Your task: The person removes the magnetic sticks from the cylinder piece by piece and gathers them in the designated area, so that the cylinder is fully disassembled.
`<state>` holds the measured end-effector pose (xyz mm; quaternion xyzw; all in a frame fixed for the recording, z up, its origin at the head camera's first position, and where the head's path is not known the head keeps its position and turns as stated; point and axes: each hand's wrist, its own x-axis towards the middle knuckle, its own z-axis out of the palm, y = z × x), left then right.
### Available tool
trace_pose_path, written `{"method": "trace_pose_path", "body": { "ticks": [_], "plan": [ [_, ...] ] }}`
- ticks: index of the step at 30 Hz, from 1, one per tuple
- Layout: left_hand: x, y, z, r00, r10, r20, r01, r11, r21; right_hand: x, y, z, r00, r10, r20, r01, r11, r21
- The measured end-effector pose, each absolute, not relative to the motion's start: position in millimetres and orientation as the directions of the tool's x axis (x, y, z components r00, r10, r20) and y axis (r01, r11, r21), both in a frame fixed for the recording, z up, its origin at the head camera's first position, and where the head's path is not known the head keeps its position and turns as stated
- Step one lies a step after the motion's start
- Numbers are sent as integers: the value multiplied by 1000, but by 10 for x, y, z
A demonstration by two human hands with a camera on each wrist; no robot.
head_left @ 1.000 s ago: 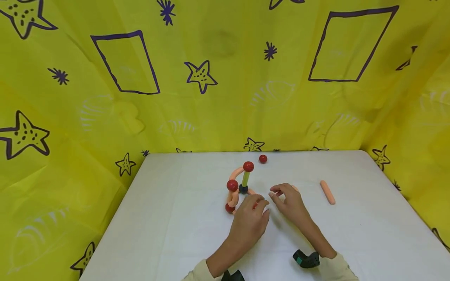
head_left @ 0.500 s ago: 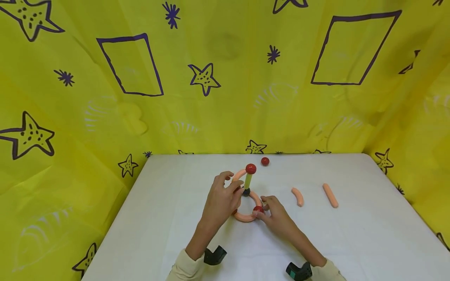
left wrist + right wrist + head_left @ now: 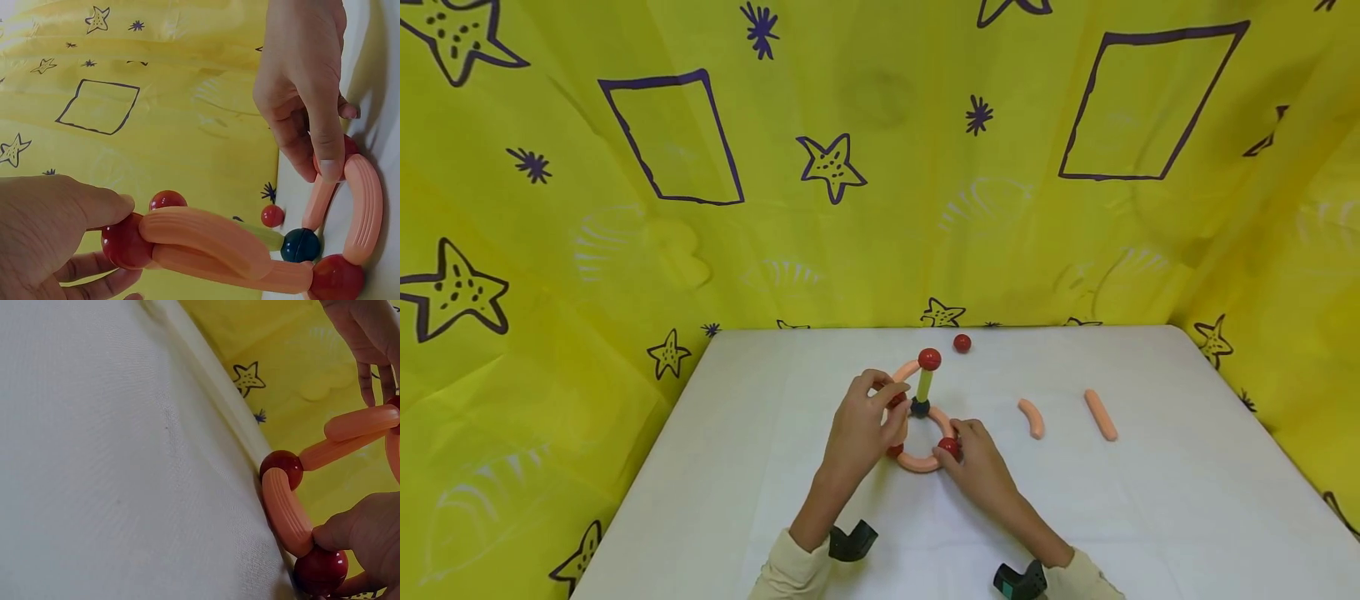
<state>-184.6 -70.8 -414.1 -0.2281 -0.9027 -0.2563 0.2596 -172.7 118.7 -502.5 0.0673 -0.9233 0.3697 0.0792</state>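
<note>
A toy frame of orange rods and glossy balls stands on the table. Between thumb and fingers, my left hand [image 3: 856,429] holds its upper left red ball [image 3: 125,244]; a short curved rod [image 3: 209,234] juts from that ball, its other end free. My right hand [image 3: 985,462] pinches the red ball [image 3: 320,572] at the right of the bottom ring. Curved orange rods [image 3: 364,209] link this ring through another red ball [image 3: 337,278] and a dark green ball [image 3: 920,407]. From the green one rises a yellow-green rod [image 3: 924,386], topped by a red ball [image 3: 929,359].
Right of the frame lie a short curved orange rod [image 3: 1032,418] and a straight orange rod [image 3: 1101,415]. One loose red ball [image 3: 962,343] sits near the back edge of the white table [image 3: 1187,500]. A yellow patterned cloth [image 3: 880,250] hangs behind.
My left hand has moved up and left from before the ring to the upper left ball. My right hand has come left and down onto the ring's right ball, uncovering the loose curved rod.
</note>
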Motion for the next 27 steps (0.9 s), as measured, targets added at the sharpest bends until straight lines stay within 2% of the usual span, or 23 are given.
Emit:
{"method": "trace_pose_path", "body": {
  "ticks": [5, 14, 22, 27],
  "plan": [
    [-1844, -747, -4111, -770, 294, 566, 549, 757, 354, -1787, 1232, -4993, -983, -82, 166, -176, 687, -705],
    [-1870, -838, -4071, -698, 415, 583, 657, 695, 293, -1961, 1365, -4913, -992, -111, 60, -119, 660, -742],
    [-1863, -911, -4044, -658, 525, 540, 727, 629, 274, -2160, 1475, -4890, -961, -259, 97, -244, 629, -738],
    [-1839, -928, -4028, -661, 550, 510, 734, 617, 284, -2288, 1513, -4885, -923, -372, 96, -317, 597, -737]
  ]
}}
